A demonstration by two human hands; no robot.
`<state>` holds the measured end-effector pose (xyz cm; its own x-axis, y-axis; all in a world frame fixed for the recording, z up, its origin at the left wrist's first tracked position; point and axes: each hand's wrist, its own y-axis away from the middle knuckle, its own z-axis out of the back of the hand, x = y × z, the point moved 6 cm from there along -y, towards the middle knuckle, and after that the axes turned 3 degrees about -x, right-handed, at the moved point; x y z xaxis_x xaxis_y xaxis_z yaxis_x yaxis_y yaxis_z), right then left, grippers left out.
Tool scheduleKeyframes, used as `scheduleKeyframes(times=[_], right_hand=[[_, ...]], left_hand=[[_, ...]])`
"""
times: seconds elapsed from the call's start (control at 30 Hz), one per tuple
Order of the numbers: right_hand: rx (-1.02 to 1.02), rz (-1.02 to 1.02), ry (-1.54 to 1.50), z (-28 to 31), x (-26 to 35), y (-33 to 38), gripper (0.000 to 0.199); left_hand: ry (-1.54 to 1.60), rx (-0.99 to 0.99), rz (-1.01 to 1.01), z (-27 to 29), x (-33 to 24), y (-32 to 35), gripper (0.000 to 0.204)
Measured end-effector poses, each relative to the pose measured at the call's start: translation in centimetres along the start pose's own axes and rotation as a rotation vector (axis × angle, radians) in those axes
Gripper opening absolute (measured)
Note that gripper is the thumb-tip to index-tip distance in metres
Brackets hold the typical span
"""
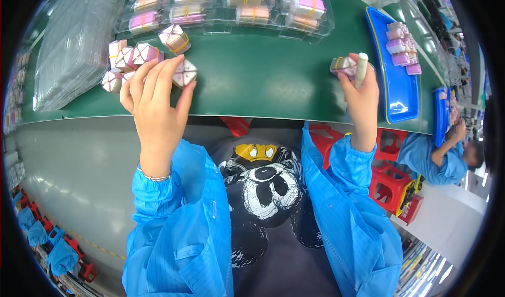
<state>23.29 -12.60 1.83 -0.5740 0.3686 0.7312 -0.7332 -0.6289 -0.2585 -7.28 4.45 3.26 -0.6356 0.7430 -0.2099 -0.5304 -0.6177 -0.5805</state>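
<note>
My left hand [155, 89] reaches over a group of small pink and cream bundles [124, 59] at the left of the table. Its thumb and fingertips close about one bundle [185, 74], whose whitish end has dark crossing lines. Farther right, my right hand [364, 94] grips a pale, capped-looking marker pen [361, 68], held upright. The same hand's thumb and fingers also hold another bundle [342, 65] with a yellow rubber band around it. Part of the left group is hidden beneath my left fingers.
Clear plastic trays [221, 28] of banded bundles lie at the back of the green table [252, 86]. Stacked clear trays [71, 50] stand far left. A blue tray [397, 105] with several bundles lies right. Beyond it, a person in blue [434, 157] works by red stools [389, 186].
</note>
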Motion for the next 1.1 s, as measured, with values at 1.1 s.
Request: scheduleKeyframes(times=[1.1], right_hand=[[0.496, 0.390, -1.095, -7.4, 12.6, 0.1, 0.026]], left_hand=[[1.036, 0.345, 0.015, -7.9, -8.0, -0.2, 0.041]])
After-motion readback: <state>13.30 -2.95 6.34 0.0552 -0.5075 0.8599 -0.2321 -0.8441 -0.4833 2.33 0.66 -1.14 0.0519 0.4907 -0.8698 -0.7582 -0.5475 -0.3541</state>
